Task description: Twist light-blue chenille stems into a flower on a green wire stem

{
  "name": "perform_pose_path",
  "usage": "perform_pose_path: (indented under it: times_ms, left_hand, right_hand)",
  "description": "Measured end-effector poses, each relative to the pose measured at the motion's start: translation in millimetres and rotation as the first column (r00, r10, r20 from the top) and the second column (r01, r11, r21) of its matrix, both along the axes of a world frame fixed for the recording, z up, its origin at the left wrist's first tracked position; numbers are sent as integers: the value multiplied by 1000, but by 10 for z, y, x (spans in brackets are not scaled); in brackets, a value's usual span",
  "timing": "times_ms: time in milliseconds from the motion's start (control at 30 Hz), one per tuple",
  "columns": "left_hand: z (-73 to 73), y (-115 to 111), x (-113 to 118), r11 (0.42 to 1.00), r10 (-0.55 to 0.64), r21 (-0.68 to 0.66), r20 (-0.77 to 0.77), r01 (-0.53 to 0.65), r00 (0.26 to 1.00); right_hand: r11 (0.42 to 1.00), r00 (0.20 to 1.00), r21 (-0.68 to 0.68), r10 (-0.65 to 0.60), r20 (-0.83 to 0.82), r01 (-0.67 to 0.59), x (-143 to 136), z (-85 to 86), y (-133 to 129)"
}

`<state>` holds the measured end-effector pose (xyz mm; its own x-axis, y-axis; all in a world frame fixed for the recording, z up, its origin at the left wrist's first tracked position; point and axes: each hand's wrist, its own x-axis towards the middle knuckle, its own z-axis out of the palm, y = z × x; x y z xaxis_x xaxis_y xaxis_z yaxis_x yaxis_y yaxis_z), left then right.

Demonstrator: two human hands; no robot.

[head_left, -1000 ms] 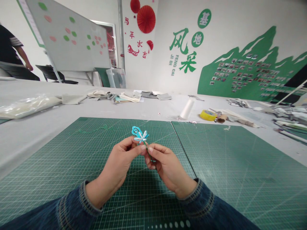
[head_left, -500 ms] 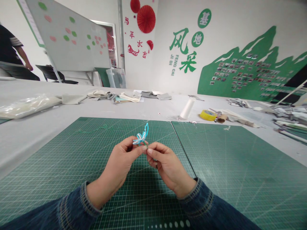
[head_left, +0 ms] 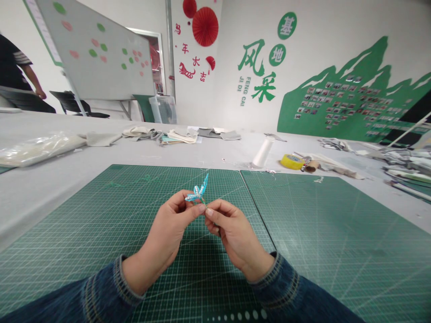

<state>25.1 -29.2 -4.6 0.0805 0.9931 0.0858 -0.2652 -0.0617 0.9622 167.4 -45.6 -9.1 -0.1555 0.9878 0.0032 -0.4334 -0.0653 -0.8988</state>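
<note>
A small blue flower (head_left: 198, 194) with white bead-like centres in its petals is held up between my hands, above a green cutting mat (head_left: 101, 233). My left hand (head_left: 171, 220) is closed, thumb and fingertips pinching just under the petals. My right hand (head_left: 232, 226) pinches the thin green stem between thumb and index finger, close against the left thumb tip. The lower part of the stem is hidden behind the fingers.
A second green mat (head_left: 336, 224) adjoins on the right. Farther back are a white thread cone (head_left: 263, 152), a yellow tape roll (head_left: 292, 162), fabric scraps (head_left: 183, 135) and a plastic-wrapped bundle (head_left: 40, 150). A person (head_left: 15, 67) is at the far left.
The flower has turned slightly, so its upright petal now looks narrower and another petal stands out more. Both hands stay in almost the same place.
</note>
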Motion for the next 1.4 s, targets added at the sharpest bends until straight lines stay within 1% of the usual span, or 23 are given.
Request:
perform_pose_path:
  times_ms: [433, 567, 633, 767, 833, 900, 1100, 1400]
  left_hand:
    - [20, -12, 9, 1000, -6, -25, 78, 8, 997]
    - [17, -6, 0, 1000, -13, -7, 89, 14, 996]
    - [24, -2, -6, 1000, -25, 8, 79, 24, 997]
    - [36, 5, -19, 997, -75, 23, 78, 73, 994]
    - [34, 8, -20, 995, -101, 19, 86, 100, 991]
    - [28, 10, -14, 994, -106, 10, 96, 105, 990]
    - [31, -3, 10, 998, -55, -10, 121, 56, 991]
    - [55, -14, 14, 998, -1, -68, 140, 11, 990]
  right_hand:
    - [999, 999, 31, -45, 12, 44, -26, 0, -8]
    - [998, 999, 39, -48, 24, 47, -31, 5, -13]
    - [1000, 1000, 21, -14, 14, 14, -20, 14, -13]
    - [992, 991, -1, 122, -56, -122, 13, 31, -6]
    - [989, 987, 2, 147, -70, -147, 23, 33, 0]
    - [992, 990, 5, 125, -66, -125, 27, 31, 5]
    - [998, 997, -7, 59, -42, -60, 19, 21, 10]
    - [998, 999, 50, -32, 33, 30, -7, 5, -2]
